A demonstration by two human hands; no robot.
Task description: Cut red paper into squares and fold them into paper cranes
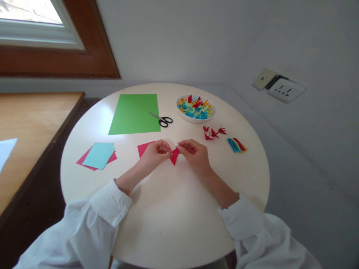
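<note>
Between my two hands, near the middle of the round white table [168,224], is a small folded piece of red paper [174,156] with a point facing me. My left hand [155,154] pinches its left side, and my right hand [194,152] pinches its upper right. Fingertips partly cover the fold. Beside my left hand lies a red paper sheet [143,148], partly hidden by that hand. Several red paper cranes [214,133] lie beyond my right hand.
At the back stand a white bowl [196,120] of colourful folded cranes, black-handled scissors [163,120] and a green sheet [134,114]. Light blue squares [98,155] lie over red ones [84,158] at left. Coloured folded strips [237,145] lie at right. A wall socket [286,89] is beyond.
</note>
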